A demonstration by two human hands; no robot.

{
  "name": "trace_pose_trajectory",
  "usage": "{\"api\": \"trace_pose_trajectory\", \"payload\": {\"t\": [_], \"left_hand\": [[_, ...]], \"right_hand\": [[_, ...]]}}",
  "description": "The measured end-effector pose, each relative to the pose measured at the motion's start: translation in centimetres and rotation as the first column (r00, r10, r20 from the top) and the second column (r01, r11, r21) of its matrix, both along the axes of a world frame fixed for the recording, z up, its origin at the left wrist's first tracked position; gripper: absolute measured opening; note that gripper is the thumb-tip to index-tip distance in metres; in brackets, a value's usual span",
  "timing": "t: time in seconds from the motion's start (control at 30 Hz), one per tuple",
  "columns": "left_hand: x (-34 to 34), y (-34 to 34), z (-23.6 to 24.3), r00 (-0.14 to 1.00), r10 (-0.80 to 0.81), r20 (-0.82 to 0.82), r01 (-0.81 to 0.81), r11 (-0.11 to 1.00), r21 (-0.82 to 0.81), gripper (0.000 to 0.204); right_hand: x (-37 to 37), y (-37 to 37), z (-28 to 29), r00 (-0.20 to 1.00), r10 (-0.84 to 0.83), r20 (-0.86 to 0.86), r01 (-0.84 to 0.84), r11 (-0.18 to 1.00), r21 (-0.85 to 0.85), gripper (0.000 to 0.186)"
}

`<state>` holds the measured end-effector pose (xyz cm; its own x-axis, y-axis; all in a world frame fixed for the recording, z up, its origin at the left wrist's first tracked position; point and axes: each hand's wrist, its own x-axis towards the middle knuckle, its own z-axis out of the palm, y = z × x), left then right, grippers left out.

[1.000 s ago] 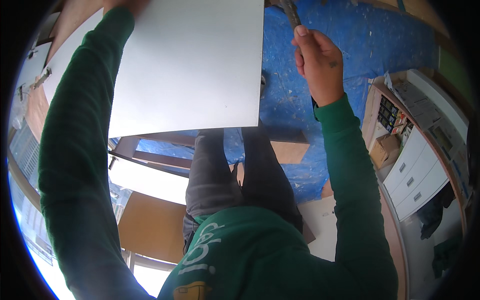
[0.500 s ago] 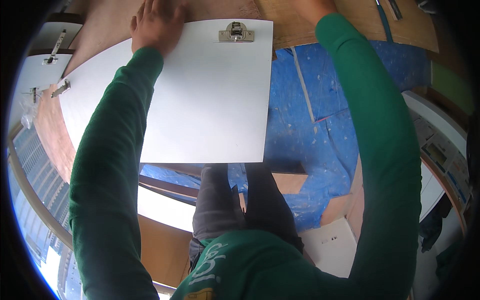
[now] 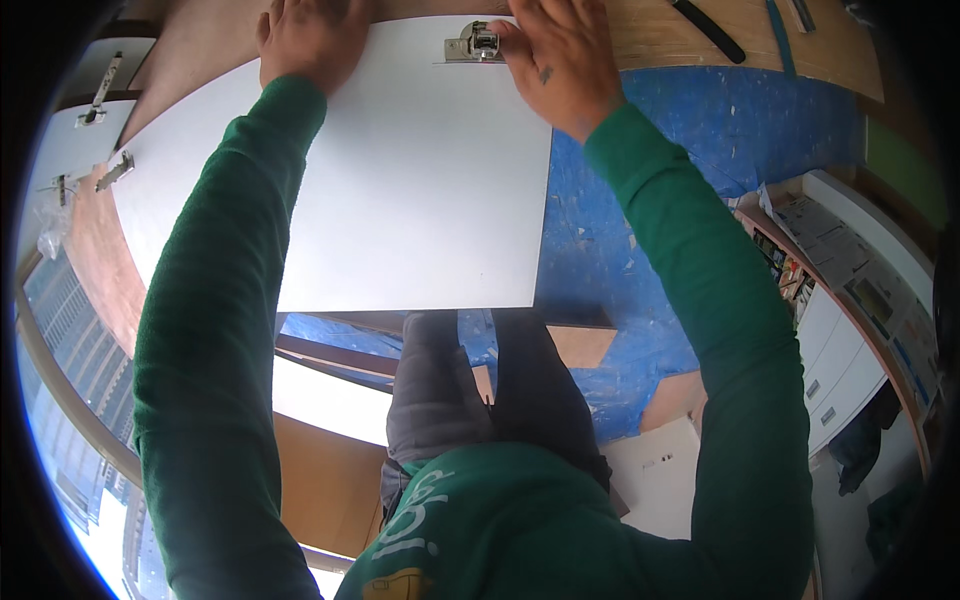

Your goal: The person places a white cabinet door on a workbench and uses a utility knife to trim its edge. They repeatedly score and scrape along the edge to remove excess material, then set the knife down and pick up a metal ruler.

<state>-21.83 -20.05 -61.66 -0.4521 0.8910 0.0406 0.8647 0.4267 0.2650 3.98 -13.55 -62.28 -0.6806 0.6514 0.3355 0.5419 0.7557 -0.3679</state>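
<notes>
A white cabinet door panel point(image 3: 420, 190) lies flat in front of me, a metal concealed hinge point(image 3: 475, 43) fixed near its far right corner. Another hinge point(image 3: 116, 171) sits at its left end. My left hand point(image 3: 312, 42) rests on the panel's far edge with its fingers stretched out, their tips cut off by the frame. At the far right corner is my right hand point(image 3: 568, 72), fingers extended and thumb against the hinge. To its right, a tool with a black handle point(image 3: 712, 32) lies on the wooden board, its other end out of view.
Beside the black handle lie a thin blue tool point(image 3: 780, 38) and another short tool point(image 3: 802, 15). Blue sheeting point(image 3: 640, 300) covers the floor. White drawers point(image 3: 835, 385) stand at the right, and other panels with hinges point(image 3: 90, 75) at the far left.
My right hand has come left from over the wooden board to the panel's corner hinge. The black-handled tool now shows on the board. My left hand stays on the panel's far edge.
</notes>
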Motion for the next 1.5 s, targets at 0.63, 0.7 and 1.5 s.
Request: {"api": "trace_pose_trajectory", "payload": {"t": [0.63, 0.7, 1.5], "left_hand": [[-1.4, -0.3, -1.6, 0.983, -0.146, -0.112, 0.168, 0.960, 0.226, 0.065], [-1.7, -0.1, -1.4, 0.951, -0.236, -0.198, 0.287, 0.912, 0.293, 0.057], [17.5, -14.3, 5.1, 0.427, -0.844, 0.323, 0.799, 0.520, 0.303, 0.045]], "right_hand": [[23.6, -35.0, 7.7, 0.872, 0.358, 0.334, 0.275, 0.205, -0.939, 0.023], [25.2, -36.3, 7.0, 0.907, -0.198, 0.371, 0.392, 0.080, -0.917, 0.021], [31.8, -39.2, 0.2, 0.592, -0.566, 0.574, 0.344, -0.467, -0.815, 0.044]]}}
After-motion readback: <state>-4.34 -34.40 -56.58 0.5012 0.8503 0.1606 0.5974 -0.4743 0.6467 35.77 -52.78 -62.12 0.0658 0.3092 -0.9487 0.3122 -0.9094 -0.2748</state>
